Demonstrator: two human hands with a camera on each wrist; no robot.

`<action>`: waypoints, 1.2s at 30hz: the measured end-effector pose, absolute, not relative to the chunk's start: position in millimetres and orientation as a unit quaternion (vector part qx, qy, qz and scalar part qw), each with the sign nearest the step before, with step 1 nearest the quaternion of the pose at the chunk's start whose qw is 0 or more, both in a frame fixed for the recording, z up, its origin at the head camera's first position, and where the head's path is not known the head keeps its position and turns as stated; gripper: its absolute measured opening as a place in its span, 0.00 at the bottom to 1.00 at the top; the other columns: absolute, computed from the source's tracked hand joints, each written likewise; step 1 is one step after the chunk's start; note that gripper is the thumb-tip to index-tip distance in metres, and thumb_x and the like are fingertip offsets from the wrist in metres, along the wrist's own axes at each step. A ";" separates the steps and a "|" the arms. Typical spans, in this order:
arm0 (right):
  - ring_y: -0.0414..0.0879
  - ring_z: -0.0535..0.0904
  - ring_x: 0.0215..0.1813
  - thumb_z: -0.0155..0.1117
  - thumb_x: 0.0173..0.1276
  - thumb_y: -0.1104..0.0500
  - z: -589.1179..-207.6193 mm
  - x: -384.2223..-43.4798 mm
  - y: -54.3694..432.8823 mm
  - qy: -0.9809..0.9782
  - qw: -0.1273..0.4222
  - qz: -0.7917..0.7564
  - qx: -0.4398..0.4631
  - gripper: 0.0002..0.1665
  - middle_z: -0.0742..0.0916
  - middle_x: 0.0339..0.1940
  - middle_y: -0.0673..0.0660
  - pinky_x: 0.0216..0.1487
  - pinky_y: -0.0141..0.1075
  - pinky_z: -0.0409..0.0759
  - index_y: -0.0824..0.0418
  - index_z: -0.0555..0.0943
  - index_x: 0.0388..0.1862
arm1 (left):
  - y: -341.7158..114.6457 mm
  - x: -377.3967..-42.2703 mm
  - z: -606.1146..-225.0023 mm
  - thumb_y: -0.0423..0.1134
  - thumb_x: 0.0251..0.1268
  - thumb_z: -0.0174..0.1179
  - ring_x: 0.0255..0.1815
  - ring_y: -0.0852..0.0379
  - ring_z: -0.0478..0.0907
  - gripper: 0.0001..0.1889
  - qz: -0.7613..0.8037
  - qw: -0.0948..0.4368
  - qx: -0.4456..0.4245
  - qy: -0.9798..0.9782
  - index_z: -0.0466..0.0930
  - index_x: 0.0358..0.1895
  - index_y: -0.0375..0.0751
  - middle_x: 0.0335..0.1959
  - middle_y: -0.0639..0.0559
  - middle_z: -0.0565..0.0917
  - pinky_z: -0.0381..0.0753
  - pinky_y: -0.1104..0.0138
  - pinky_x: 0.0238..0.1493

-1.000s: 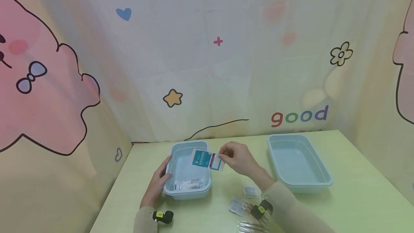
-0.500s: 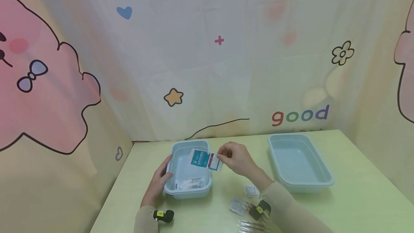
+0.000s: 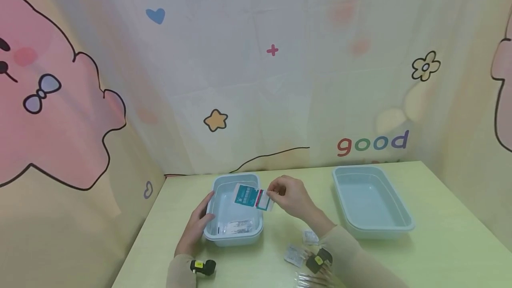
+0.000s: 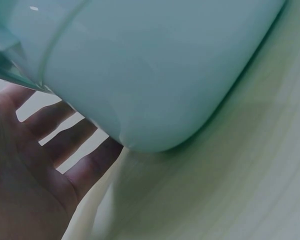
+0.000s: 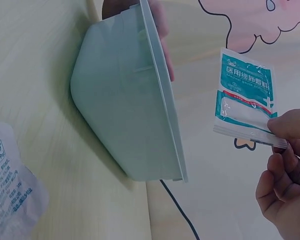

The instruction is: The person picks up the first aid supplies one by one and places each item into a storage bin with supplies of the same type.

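My right hand (image 3: 294,194) pinches one end of a flat teal-and-white medical gauze packet (image 3: 246,195) between thumb and fingertips. The packet hangs tilted over the right side of the left light blue plastic tub (image 3: 240,240). In the right wrist view, the gauze packet (image 5: 246,95) is apart from the tub (image 5: 122,100), above its rim. My left hand (image 3: 195,223) holds the tub's left side, thumb over the rim and fingers along the outer wall. Those fingers (image 4: 60,120) show spread against it in the left wrist view. Inside the tub lies a clear packet with print (image 3: 238,226).
Another light blue tub (image 3: 378,233) stands at the right. On the table between them lie two small white packets, one an alcohol pad (image 5: 12,175), and thin sticks in clear wrapping (image 3: 312,280), partly behind the right wrist camera (image 3: 318,261). A patterned curtain (image 3: 248,79) hangs behind.
My right hand has shifted slightly left with the gauze packet, further over the tub. The left hand keeps its hold on the tub's side.
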State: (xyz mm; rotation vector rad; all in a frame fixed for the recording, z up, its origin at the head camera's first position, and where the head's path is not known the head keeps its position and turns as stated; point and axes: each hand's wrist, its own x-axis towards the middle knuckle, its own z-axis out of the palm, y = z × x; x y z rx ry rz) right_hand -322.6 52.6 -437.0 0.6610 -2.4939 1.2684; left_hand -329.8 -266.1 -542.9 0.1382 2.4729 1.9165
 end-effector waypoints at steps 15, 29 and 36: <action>0.39 0.72 0.28 0.69 0.62 0.59 -444.9 -323.0 42.0 -0.854 0.147 0.436 0.245 0.02 0.82 0.27 0.45 0.28 0.28 0.73 0.57 0.84 0.31 | -265.7 -330.2 -545.1 0.33 0.65 0.51 0.80 0.43 0.47 0.36 0.619 0.006 0.044 0.784 0.57 0.75 0.66 0.79 0.53 0.53 0.50 0.41 0.73; 0.38 0.72 0.28 0.70 0.60 0.62 -450.2 -321.7 31.4 -0.847 0.151 0.447 0.247 0.02 0.82 0.27 0.46 0.28 0.27 0.74 0.56 0.84 0.30 | -266.0 -330.0 -545.7 0.33 0.65 0.52 0.80 0.42 0.47 0.36 0.622 0.006 0.048 0.782 0.57 0.75 0.64 0.79 0.51 0.52 0.51 0.41 0.73; 0.38 0.72 0.28 0.69 0.60 0.63 -450.3 -321.3 23.4 -0.844 0.146 0.451 0.253 0.02 0.82 0.26 0.46 0.28 0.27 0.73 0.57 0.84 0.31 | -265.9 -330.3 -544.3 0.32 0.65 0.51 0.80 0.43 0.47 0.36 0.618 -0.002 0.056 0.784 0.57 0.75 0.64 0.79 0.52 0.53 0.49 0.41 0.73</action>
